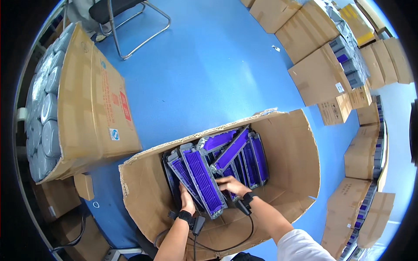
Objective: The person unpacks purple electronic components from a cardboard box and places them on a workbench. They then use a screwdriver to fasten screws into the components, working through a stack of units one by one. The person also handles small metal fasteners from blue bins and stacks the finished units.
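Note:
Inside a large open cardboard box (287,148) lie several long grey frames with purple ribbed faces, some stacked at angles. My left hand (187,202) is pressed against the left side of the nearest purple-and-grey panel (202,180), fingers partly hidden beside it. My right hand (234,186) reaches in from the right, its fingers closed at that panel's right edge. Another purple panel (230,150) lies slanted across the pile behind my right hand. Black straps with small cabled devices are around both wrists.
On the left stands a tall carton (93,100) holding grey rounded containers (51,139). Cartons (320,74) line the right side, some with grey and purple parts. A chair (115,17) and a person's leg are at the far left. Black cable (235,245) hangs near my wrists.

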Demonstrator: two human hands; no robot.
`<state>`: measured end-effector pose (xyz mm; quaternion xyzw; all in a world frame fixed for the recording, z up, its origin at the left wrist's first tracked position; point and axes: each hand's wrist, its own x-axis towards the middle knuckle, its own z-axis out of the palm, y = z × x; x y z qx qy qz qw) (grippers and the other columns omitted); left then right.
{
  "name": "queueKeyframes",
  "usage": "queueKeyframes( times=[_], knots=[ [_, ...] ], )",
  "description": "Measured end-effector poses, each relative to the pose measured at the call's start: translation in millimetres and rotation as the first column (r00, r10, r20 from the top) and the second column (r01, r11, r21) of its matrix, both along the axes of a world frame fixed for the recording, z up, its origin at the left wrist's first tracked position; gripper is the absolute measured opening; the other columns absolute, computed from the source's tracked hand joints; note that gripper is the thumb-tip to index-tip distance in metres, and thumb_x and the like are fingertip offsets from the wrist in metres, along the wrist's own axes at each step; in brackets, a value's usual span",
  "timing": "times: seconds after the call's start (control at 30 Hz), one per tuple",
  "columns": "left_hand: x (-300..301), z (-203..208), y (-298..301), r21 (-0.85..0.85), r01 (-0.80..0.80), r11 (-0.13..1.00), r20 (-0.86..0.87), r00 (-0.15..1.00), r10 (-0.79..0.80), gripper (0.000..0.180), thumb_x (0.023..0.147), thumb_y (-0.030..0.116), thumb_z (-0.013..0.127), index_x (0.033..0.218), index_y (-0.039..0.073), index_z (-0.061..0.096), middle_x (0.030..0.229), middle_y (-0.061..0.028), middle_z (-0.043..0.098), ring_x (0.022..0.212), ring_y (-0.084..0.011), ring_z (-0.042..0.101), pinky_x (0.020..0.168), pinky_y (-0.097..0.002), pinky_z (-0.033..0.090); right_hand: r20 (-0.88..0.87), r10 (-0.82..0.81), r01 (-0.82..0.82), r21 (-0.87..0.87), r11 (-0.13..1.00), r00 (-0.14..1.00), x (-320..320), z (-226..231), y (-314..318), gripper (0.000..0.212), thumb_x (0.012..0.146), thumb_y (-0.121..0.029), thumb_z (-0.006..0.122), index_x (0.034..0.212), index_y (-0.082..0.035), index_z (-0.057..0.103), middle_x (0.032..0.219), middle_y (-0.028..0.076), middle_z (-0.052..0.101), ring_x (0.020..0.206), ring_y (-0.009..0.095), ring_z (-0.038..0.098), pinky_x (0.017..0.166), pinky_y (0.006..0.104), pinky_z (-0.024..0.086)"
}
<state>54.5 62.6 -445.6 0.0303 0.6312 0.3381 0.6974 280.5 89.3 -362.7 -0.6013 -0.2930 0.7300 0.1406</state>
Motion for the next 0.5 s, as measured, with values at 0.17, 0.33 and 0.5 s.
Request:
queueKeyframes(
  times=[0.17, 0.33, 0.5],
  knots=[
    [1, 67, 26, -0.049, -0.053, 0.997, 0.055, 0.997, 0.055, 0.084, 0.093, 0.071, 0.036, 0.148, 0.008, 0.033, 0.152, -0.0100, 0.036, 0.137, -0.0289, 0.035, 0.115, -0.0418, 0.026, 0.452, -0.657, 0.612, 0.266, 0.745, 0.603, 31, -63, 19, 0.024, 0.082, -0.019, 0.068, 0.099, -0.004, 0.062, 0.091, 0.006, 0.068, 0.082, 0.016, 0.063, 0.064, 0.0316, 0.048],
    [-16, 79, 29, -0.061, 0.017, 0.998, -0.114, 0.993, -0.024, 0.072, 0.095, 0.039, 0.059, 0.151, 0.011, 0.023, 0.149, -0.0100, 0.037, 0.134, -0.0273, 0.038, 0.112, -0.0418, 0.029, 0.595, -0.566, 0.641, 0.108, 0.760, 0.571, 21, -81, 81, 0.114, 0.071, -0.045, 0.082, 0.153, -0.011, 0.010, 0.145, 0.033, 0.032, 0.137, 0.044, 0.033, 0.111, 0.0477, 0.032],
    [-34, 65, 27, -0.054, 0.219, 0.974, -0.398, 0.890, -0.222, 0.074, 0.085, -0.011, 0.054, 0.149, 0.007, 0.021, 0.145, -0.0152, 0.040, 0.130, -0.0280, 0.042, 0.110, -0.0396, 0.030, 0.566, -0.573, 0.617, 0.137, 0.775, 0.593, 49, -81, 60, 0.111, 0.067, -0.026, 0.080, 0.154, -0.016, 0.011, 0.149, 0.037, 0.022, 0.132, 0.046, 0.039, 0.109, 0.0438, 0.037]
  ],
)
